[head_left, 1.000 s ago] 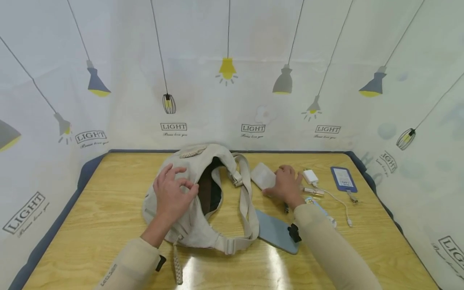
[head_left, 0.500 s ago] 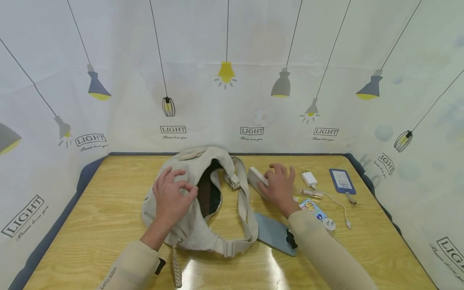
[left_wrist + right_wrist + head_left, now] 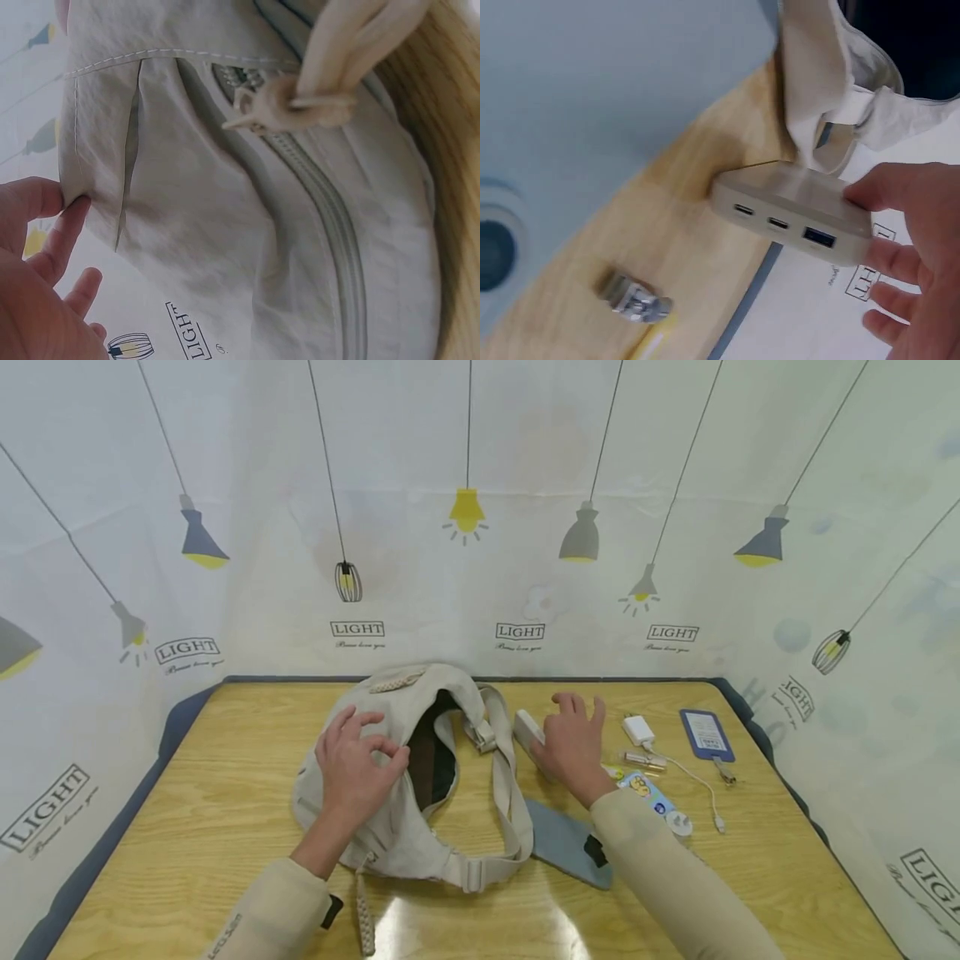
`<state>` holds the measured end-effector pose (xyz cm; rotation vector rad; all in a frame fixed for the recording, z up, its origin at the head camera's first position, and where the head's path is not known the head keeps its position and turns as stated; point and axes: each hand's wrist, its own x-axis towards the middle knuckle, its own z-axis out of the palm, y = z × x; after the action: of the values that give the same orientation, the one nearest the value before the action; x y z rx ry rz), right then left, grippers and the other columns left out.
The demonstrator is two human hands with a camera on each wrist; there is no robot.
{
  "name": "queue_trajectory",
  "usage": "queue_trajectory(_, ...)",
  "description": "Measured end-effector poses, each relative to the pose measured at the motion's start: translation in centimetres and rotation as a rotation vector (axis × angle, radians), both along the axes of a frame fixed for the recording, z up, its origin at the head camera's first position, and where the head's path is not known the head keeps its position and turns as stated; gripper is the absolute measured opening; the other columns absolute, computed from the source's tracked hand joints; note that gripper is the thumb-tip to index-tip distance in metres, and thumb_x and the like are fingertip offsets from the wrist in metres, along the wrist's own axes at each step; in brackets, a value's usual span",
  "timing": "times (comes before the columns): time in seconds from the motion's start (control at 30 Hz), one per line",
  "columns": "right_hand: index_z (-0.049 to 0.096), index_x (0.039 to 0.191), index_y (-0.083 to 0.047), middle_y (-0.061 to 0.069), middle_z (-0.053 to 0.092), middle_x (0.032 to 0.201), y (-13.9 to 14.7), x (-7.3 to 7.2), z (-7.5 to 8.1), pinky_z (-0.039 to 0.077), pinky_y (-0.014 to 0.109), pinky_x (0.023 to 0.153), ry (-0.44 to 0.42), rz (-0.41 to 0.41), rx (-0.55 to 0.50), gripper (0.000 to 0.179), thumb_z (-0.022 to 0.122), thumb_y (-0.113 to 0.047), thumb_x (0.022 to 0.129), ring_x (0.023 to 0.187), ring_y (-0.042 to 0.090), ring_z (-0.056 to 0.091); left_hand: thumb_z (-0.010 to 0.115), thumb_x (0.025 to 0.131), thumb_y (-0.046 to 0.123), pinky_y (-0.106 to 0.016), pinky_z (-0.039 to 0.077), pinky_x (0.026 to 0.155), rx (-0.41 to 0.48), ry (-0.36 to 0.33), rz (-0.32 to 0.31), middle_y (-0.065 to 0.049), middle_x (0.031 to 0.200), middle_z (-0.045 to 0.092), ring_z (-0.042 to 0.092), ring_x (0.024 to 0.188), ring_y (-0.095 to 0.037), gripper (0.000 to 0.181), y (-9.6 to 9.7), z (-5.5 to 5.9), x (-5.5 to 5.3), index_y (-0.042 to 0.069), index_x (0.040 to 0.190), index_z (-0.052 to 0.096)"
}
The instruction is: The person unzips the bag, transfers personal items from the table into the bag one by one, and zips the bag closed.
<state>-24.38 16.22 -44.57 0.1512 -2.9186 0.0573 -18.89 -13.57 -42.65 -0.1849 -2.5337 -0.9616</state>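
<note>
A beige sling bag (image 3: 420,702) lies on the left half of the table, its main opening showing a dark lining. My left hand (image 3: 360,768) pinches the edge of that opening between thumb and index finger; the left wrist view shows these fingers (image 3: 71,214) on the fabric. To the right of the bag's strap, my right hand (image 3: 576,747) holds a white power bank (image 3: 528,731) by thumb and fingers. In the right wrist view the power bank (image 3: 787,214) is tilted, with its ports facing the camera.
A blue-grey flat slab (image 3: 566,843) lies by the strap (image 3: 517,793). Further right are a white charger (image 3: 637,729) with cable, a small shiny tube (image 3: 643,761), a cartoon-printed blue pack (image 3: 648,791) and a blue card holder (image 3: 707,734). A small silver piece (image 3: 634,296) shows near the slab.
My right hand has tipped the power bank up from lying flat onto its edge and drawn slightly left. My left hand keeps its place on the bag.
</note>
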Motion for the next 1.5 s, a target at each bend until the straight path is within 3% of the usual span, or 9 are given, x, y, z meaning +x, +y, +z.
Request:
queue_trajectory(0.17, 0.068, 0.073, -0.011, 0.012, 0.043, 0.146, 0.3, 0.1, -0.4, 0.011, 0.065, 0.114, 0.03, -0.022, -0.064, 0.024, 0.065, -0.032, 0.084, 0.137, 0.034, 0.036, 0.073, 0.083, 0.024, -0.06, 0.014, 0.113, 0.004, -0.001, -0.006, -0.01, 0.128, 0.059, 0.03, 0.142, -0.033, 0.023, 0.1, -0.1, 0.0, 0.011, 0.064, 0.072)
queue_trajectory(0.47, 0.068, 0.069, -0.007, 0.014, 0.047, 0.14, 0.9, 0.5, 0.4, 0.017, 0.065, 0.11, 0.204, -0.001, -0.298, 0.025, 0.066, -0.027, 0.083, 0.129, 0.039, 0.044, 0.073, 0.083, 0.023, -0.061, 0.015, 0.113, 0.003, 0.008, -0.002, -0.01, 0.128, 0.06, 0.031, 0.141, -0.033, 0.023, 0.1, 0.0, 0.1, 0.01, 0.064, 0.071)
queue_trajectory(0.8, 0.064, 0.063, -0.011, 0.012, 0.05, 0.136, -0.3, 1.6, 1.5, 0.015, 0.06, 0.11, 0.186, 0.059, -0.509, 0.024, 0.07, -0.028, 0.079, 0.129, 0.036, 0.042, 0.072, 0.083, 0.023, -0.06, 0.014, 0.114, 0.007, 0.001, -0.001, -0.009, 0.128, 0.059, 0.03, 0.142, -0.033, 0.024, 0.2, 0.0, -0.1, 0.01, 0.063, 0.071)
queue_trajectory(1.07, 0.063, 0.062, -0.015, 0.008, 0.052, 0.132, -2.6, 2.3, 1.3, 0.016, 0.058, 0.111, 0.229, 0.116, -0.524, 0.022, 0.072, -0.028, 0.078, 0.126, 0.033, 0.046, 0.072, 0.083, 0.023, -0.061, 0.014, 0.113, 0.002, 0.004, -0.005, -0.009, 0.128, 0.06, 0.03, 0.142, -0.032, 0.023, 0.3, -0.1, -0.2, 0.01, 0.064, 0.071)
queue_trajectory(1.5, 0.062, 0.063, -0.014, 0.01, 0.054, 0.132, -7.5, 2.0, 1.0, 0.018, 0.057, 0.108, 0.146, 0.13, -0.629, 0.023, 0.071, -0.027, 0.079, 0.125, 0.034, 0.045, 0.073, 0.079, 0.023, -0.06, 0.015, 0.113, 0.011, 0.027, 0.014, -0.008, 0.124, 0.062, 0.033, 0.14, -0.031, 0.022, 1.0, 0.3, -0.3, 0.01, 0.061, 0.071)
